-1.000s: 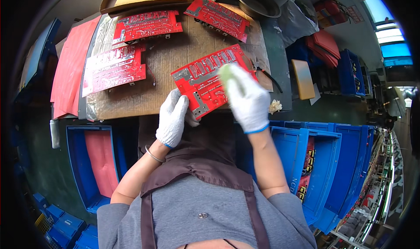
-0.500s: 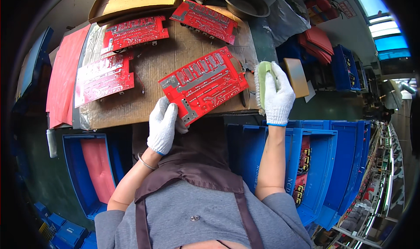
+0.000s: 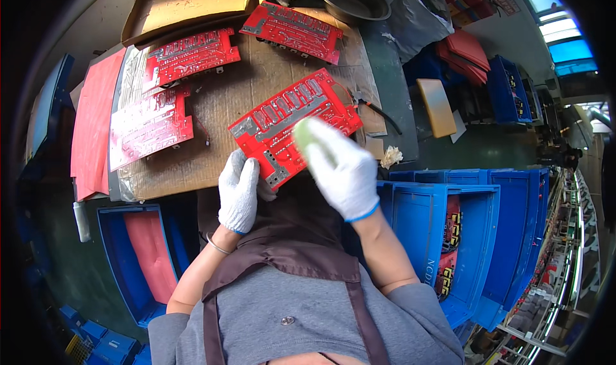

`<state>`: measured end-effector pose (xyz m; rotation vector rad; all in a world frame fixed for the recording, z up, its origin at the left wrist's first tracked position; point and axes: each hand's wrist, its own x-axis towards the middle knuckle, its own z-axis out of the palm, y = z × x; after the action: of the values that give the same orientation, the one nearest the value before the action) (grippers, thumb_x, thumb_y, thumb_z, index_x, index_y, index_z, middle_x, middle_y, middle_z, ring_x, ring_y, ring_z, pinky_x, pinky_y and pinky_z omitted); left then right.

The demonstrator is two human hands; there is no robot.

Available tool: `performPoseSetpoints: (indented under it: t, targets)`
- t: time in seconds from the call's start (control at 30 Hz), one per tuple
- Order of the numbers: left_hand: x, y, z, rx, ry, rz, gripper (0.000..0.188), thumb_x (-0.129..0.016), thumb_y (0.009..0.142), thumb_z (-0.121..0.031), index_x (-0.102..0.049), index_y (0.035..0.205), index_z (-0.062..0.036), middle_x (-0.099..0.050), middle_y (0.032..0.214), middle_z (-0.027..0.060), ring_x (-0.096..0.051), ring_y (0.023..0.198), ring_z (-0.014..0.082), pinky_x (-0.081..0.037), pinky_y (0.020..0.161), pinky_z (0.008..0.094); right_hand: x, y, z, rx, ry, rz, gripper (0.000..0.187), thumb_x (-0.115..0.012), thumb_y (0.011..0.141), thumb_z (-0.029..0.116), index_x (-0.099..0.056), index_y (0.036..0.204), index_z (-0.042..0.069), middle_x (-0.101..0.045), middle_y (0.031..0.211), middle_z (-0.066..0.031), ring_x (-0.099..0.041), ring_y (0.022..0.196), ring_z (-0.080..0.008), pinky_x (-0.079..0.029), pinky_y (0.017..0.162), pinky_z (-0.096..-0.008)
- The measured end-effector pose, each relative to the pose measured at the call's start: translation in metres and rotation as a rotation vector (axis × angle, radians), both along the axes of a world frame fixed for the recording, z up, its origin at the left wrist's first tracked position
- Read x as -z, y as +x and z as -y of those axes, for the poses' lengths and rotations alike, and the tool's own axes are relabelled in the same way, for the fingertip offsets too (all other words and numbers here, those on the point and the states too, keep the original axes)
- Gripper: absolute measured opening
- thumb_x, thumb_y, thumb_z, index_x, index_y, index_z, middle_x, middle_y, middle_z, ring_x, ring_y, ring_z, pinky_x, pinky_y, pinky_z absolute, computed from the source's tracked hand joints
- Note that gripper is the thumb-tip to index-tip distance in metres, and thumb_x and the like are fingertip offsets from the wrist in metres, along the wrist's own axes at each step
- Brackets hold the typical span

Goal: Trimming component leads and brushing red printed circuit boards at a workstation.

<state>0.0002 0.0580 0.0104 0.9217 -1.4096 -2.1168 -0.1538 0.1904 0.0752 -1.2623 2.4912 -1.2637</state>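
At the near edge of the cardboard (image 3: pixel 224 89), my left hand (image 3: pixel 239 195) pinches a red circuit board (image 3: pixel 282 132) by its lower-left corner. My right hand (image 3: pixel 346 175), closed round a green brush (image 3: pixel 304 135), is over its middle; bristle contact hidden.

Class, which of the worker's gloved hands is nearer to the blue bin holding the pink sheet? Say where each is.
Left. The left hand, gripping the red board, is right of the blue bin; the right hand, with a green brush over the board, is farther right.
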Motion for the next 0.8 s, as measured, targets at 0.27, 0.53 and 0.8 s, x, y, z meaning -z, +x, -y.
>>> performPoseSetpoints:
  t: [0.27,0.53,0.8]
  targets:
    - [-0.001,0.000,0.003,-0.029,-0.009,0.011,0.025,-0.053,0.111,-0.018,-0.058,0.126,0.0011,-0.067,0.078,0.0090,-0.064,0.054,0.0149,-0.055,0.049,0.0272,0.003,-0.039,-0.020,0.171,-0.023,-0.025,0.035,-0.073,0.096,0.010,-0.071,0.131,0.001,-0.077,0.118,-0.0207,-0.076,0.110,-0.0313,-0.058,0.096,-0.0365]
    - [0.002,0.000,0.003,-0.027,-0.031,0.004,0.026,-0.052,0.111,-0.018,-0.057,0.127,0.0017,-0.068,0.081,0.0098,-0.063,0.053,0.0147,-0.054,0.048,0.0264,-0.001,-0.028,-0.022,0.142,0.035,-0.016,0.034,-0.073,0.096,0.011,-0.073,0.130,0.004,-0.077,0.120,-0.0204,-0.077,0.109,-0.0266,-0.059,0.095,-0.0361]
    - [0.004,0.002,0.002,-0.004,-0.042,0.007,0.025,-0.051,0.111,-0.016,-0.057,0.127,0.0022,-0.069,0.083,0.0100,-0.064,0.054,0.0146,-0.054,0.049,0.0263,-0.005,-0.053,-0.025,0.255,0.163,-0.147,0.035,-0.071,0.097,0.014,-0.072,0.131,0.005,-0.076,0.123,-0.0187,-0.075,0.111,-0.0325,-0.058,0.098,-0.0373]
